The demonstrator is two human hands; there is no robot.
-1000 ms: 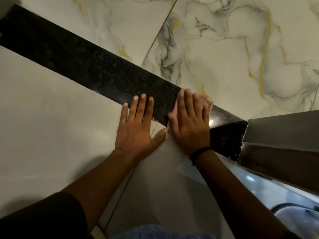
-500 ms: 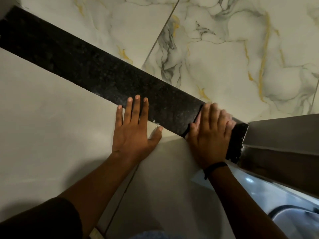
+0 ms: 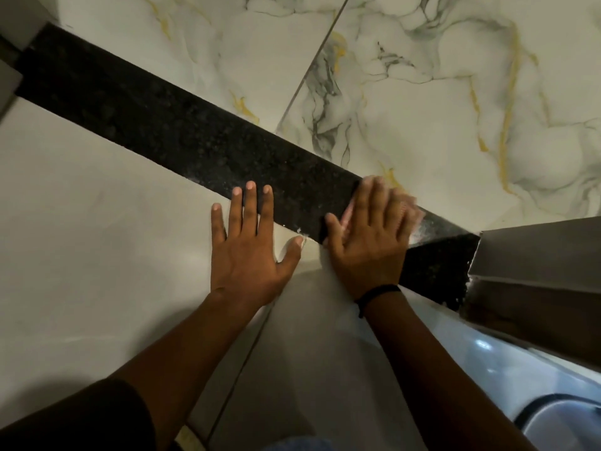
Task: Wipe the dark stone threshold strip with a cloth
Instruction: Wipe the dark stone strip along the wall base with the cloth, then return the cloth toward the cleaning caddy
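Floor tiles [image 3: 81, 255] in plain cream fill the near side, veined marble tiles [image 3: 439, 109] the far side, and the dark stone strip [image 3: 195, 138] runs between them from the upper left corner to a grey door frame [image 3: 536, 252] at the right edge. Left hand [image 3: 250, 249] lies flat and empty, fingertips on the strip. Right hand [image 3: 370, 242] presses flat on a pink cloth [image 3: 411, 206] on the strip, near the frame

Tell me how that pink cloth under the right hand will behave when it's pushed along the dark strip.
The cloth looks thin and floppy, flattened under the right hand, so it will likely bunch at the edges. The strip looks polished, so the cloth probably slides easily. It seems light and would likely shift without palm pressure.
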